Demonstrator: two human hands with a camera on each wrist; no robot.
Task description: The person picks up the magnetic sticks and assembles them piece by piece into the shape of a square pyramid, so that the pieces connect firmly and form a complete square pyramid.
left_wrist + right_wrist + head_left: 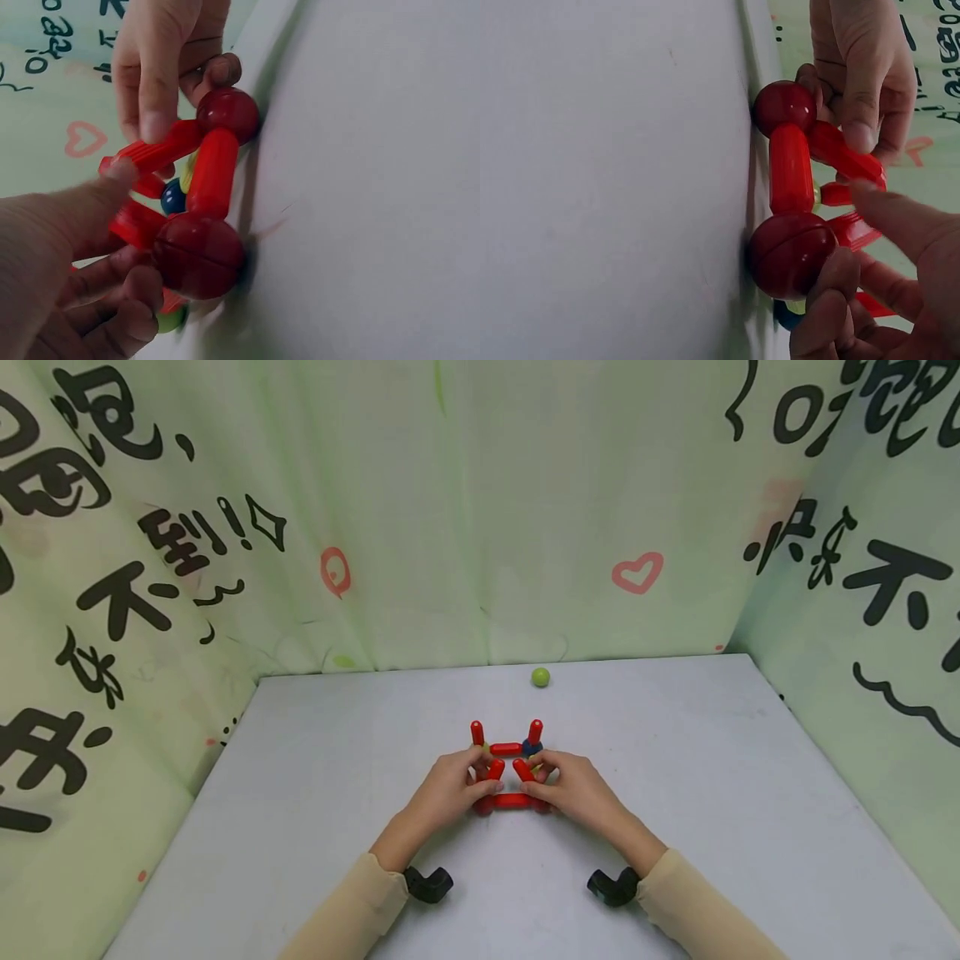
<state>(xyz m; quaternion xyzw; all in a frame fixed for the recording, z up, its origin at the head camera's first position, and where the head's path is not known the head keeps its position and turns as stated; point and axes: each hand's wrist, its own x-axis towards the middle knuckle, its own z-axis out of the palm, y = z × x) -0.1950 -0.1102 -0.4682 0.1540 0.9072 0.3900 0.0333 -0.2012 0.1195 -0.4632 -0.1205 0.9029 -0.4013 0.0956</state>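
A frame of red rods and coloured balls stands on the table between both hands. Its near side is a horizontal red rod [512, 801] joining two dark red balls [199, 255]. My left hand [453, 785] pinches the near-left red rod [496, 769], which rises from one ball and leans inward. In the same way my right hand [573, 785] pinches the near-right rod [522, 770], fingertips close against the other dark red ball [793, 255]. Behind, another red rod [506, 749] runs to a blue ball [532, 747], and two rods stand up there. Fingers partly hide yellow-green pieces.
A loose green ball [540, 677] lies near the back edge of the white table [337, 735]. Light green curtains with black writing [487, 527] hang around the back and both sides. A black wrist device sits on each wrist.
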